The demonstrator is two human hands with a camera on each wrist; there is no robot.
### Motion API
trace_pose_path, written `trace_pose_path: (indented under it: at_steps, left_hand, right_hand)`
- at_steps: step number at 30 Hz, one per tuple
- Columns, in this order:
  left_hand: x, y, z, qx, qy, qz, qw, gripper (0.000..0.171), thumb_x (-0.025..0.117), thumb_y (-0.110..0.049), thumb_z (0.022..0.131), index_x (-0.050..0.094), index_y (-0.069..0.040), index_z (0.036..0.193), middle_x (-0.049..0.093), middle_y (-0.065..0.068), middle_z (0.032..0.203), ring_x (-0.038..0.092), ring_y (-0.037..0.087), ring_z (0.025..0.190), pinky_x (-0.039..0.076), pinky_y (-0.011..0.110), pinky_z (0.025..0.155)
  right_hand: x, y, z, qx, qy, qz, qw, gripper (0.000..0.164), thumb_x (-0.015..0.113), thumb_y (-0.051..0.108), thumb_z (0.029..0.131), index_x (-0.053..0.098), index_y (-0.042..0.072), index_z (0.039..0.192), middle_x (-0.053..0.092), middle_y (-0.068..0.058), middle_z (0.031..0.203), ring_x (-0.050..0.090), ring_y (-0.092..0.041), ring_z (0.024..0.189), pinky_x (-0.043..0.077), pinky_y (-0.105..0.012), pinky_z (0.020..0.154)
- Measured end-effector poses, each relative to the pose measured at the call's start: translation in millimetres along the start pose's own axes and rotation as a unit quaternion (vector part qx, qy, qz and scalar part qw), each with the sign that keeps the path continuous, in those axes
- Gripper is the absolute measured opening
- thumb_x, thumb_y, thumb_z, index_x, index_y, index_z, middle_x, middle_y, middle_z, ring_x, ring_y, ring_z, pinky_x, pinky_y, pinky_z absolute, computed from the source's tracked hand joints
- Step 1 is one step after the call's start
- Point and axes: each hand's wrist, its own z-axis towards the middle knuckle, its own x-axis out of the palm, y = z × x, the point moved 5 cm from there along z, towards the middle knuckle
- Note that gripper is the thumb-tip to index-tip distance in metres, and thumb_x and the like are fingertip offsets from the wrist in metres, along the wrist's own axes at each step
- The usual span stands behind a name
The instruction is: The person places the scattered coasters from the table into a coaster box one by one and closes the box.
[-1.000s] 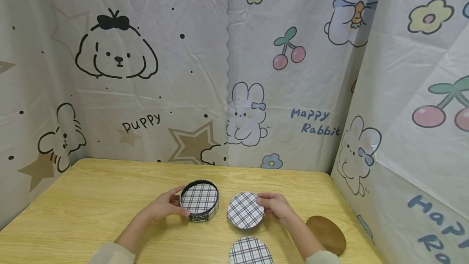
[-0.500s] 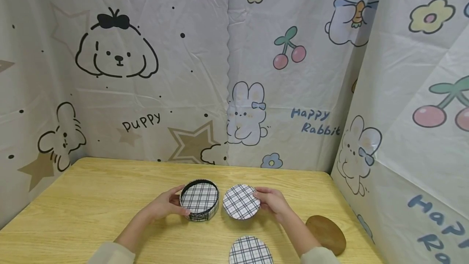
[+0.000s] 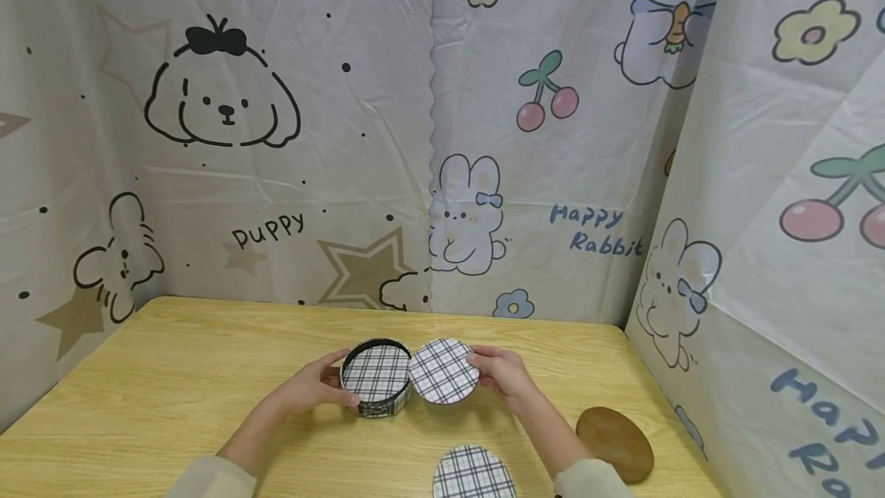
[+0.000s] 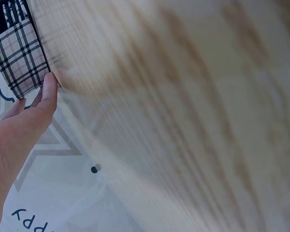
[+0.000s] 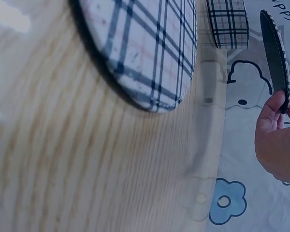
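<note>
My left hand (image 3: 311, 389) holds the left side of a round plaid box (image 3: 383, 409), fingers behind and thumb in front. The box is uncovered, and a plaid surface shows inside its dark rim; in the left wrist view the box's side (image 4: 21, 60) meets my fingertips. Between thumb and fingers, my right hand (image 3: 503, 371) pinches the right edge of a round plaid lid (image 3: 445, 371). This lid is raised off the table beside the box, its left edge overlapping the box's rim in the head view. Its dark underside (image 5: 274, 58) shows in the right wrist view.
Nearer the front edge of the wooden table (image 3: 207, 360) lies another round plaid lid (image 3: 474, 473), partly cut off by the frame. A flat brown oval piece (image 3: 615, 444) rests beside my right forearm. Printed curtains (image 3: 359, 175) hang behind and at both sides.
My right hand has lifted the plaid lid and carried it left and away from me, up to the box. The left hand and the box have stayed put.
</note>
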Motion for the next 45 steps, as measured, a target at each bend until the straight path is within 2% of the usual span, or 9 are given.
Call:
trace_pose_path:
  at_steps: [6,15,33,45]
  left_hand:
    - [0.2,0.4,1.0,0.001,-0.001,-0.002,1.0,0.099,0.08,-0.018,0.073,0.017,0.001,0.147,0.05,0.03,0.129,0.057,0.03,0.112,0.047,0.045,0.097]
    - [0.1,0.3,0.5,0.0,-0.01,0.014,0.9998,0.099,0.08,-0.018,0.073,0.018,0.001,0.147,0.048,0.032,0.13,0.056,0.033,0.113,0.047,0.047,0.096]
    - [0.4,0.3,-0.7,-0.008,-0.013,0.024,0.9996,0.096,0.079,-0.016,0.075,0.019,0.002,0.147,0.049,0.031,0.129,0.055,0.035,0.113,0.047,0.048,0.096]
    - [0.3,2.7,1.4,-0.012,-0.018,0.034,0.9992,0.096,0.08,-0.021,0.074,0.021,0.0,0.147,0.048,0.031,0.131,0.054,0.033,0.114,0.046,0.048,0.096]
  right_hand:
    - [7,2,0,-0.005,0.01,0.013,1.0,0.043,0.06,0.006,0.088,0.049,-0.014,0.125,0.066,-0.005,0.091,0.061,-0.008,0.073,0.052,-0.02,0.065]
    - [24,5,0,-0.014,0.014,0.034,0.999,0.042,0.058,0.003,0.088,0.048,-0.017,0.124,0.065,-0.001,0.083,0.06,-0.007,0.068,0.051,-0.019,0.06]
    - [74,-1,4,-0.006,0.007,0.034,0.999,0.039,0.06,0.006,0.089,0.052,-0.013,0.122,0.066,-0.007,0.091,0.059,-0.007,0.067,0.051,-0.019,0.059]
    - [96,-4,5,-0.005,-0.021,0.032,0.999,0.037,0.063,0.006,0.087,0.054,-0.012,0.119,0.065,-0.007,0.091,0.056,-0.006,0.065,0.049,-0.017,0.056]
